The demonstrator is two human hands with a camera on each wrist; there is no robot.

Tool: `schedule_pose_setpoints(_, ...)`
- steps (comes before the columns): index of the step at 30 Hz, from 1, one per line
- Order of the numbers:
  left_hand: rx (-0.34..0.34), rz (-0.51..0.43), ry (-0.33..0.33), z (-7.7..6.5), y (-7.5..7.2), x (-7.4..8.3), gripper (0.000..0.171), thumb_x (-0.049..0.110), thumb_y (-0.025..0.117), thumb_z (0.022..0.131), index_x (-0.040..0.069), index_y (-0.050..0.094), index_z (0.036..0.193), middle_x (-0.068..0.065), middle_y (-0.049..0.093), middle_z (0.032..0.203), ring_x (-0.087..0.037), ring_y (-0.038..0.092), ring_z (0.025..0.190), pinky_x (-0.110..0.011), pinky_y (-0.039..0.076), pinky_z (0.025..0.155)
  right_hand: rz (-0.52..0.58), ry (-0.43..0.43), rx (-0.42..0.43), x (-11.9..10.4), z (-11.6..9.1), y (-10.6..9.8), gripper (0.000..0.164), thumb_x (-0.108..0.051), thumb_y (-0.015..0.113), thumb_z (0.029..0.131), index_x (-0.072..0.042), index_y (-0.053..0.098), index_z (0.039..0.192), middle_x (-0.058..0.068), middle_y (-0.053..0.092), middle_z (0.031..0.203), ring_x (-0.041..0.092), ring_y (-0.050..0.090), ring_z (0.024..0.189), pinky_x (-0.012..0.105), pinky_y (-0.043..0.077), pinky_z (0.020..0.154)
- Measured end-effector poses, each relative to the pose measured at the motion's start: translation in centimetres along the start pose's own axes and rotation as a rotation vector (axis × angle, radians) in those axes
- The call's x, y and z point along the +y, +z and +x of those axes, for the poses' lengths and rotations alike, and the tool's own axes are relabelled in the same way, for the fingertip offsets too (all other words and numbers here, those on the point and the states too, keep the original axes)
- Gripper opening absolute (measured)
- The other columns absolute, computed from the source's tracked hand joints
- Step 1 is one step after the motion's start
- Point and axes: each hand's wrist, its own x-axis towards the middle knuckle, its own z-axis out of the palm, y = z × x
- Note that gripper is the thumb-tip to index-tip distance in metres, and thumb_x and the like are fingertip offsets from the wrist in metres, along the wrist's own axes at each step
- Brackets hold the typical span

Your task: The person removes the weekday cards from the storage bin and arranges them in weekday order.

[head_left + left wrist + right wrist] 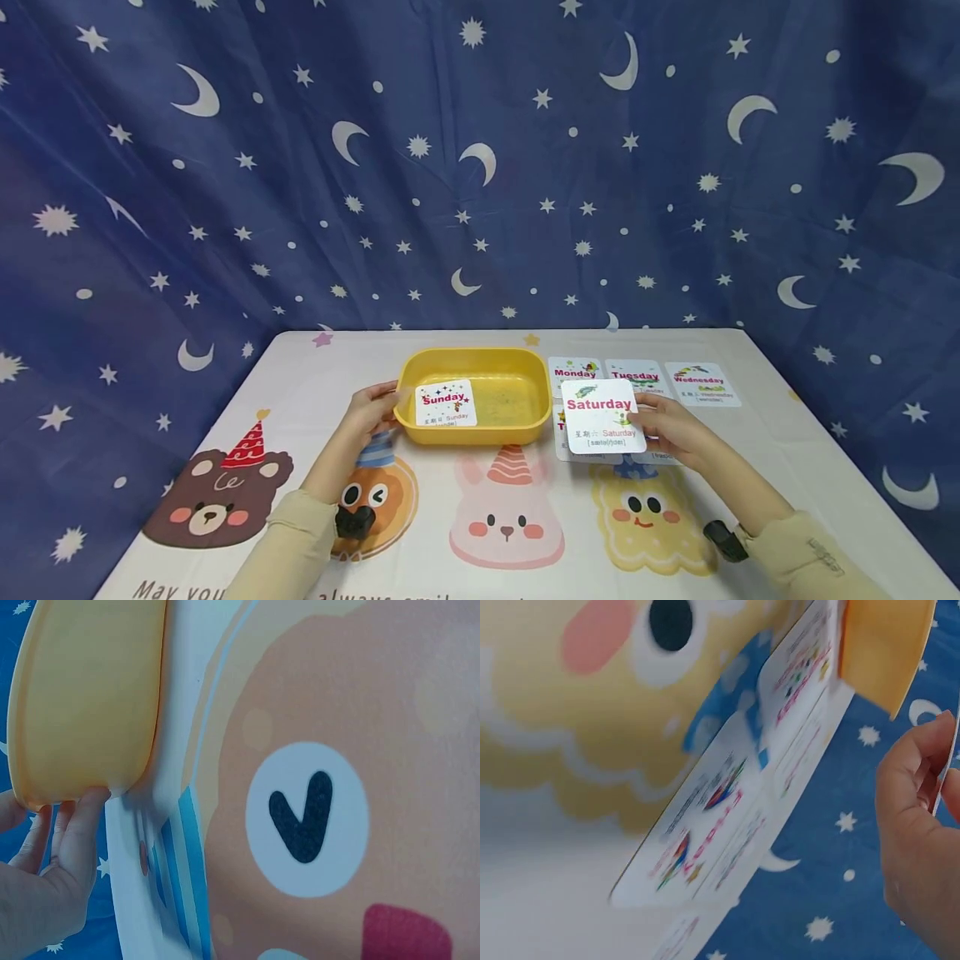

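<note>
My right hand [670, 429] pinches the right edge of a white "Saturday" card [596, 417], held up in front of other day cards. In the right wrist view only a thin edge of it shows between thumb and fingers. At the left end of a yellow plastic tub [471, 436], my left hand [372, 414] grips the rim. The left wrist view has the fingers of that hand [56, 862] against the tub's end wall [90, 697]. Inside the tub, on its left side, lies a "Sunday" card [446, 403].
Right of the tub, "Monday" [574, 372], "Tuesday" [637, 372] and "Wednesday" [702, 384] cards form a back row. Two more cards lie in front, partly covered by the Saturday card; one shows in the right wrist view as the Friday card [705, 817]. A starry blue curtain [480, 208] hangs behind.
</note>
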Motion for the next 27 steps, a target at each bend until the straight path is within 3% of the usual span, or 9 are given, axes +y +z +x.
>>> schedule_pose_setpoints(19, -0.008, 0.007, -0.008, -0.2, 0.0, 0.0, 0.045, 0.009, 0.047, 0.097, -0.001, 0.040, 0.140, -0.026, 0.044, 0.137, -0.015, 0.061, 0.082, -0.025, 0.059, 0.071, -0.119, 0.059, 0.148, 3.6, -2.4, -6.9, 0.062, -0.011, 0.044, 0.096, 0.017, 0.011, 0.141, -0.017, 0.060, 0.084, 0.002, 0.060, 0.076, 0.021, 0.052, 0.066)
schedule_pose_setpoints(27, 0.004, 0.014, -0.012, -0.2, 0.0, 0.0, 0.044, 0.009, 0.047, 0.097, -0.001, 0.041, 0.139, -0.026, 0.046, 0.135, -0.015, 0.060, 0.082, -0.025, 0.059, 0.070, -0.093, 0.067, 0.168, 4.8, -2.7, -9.4, 0.069, -0.005, 0.046, 0.092, 0.019, 0.002, 0.140, -0.020, 0.057, 0.083, 0.000, 0.059, 0.075, 0.019, 0.054, 0.067)
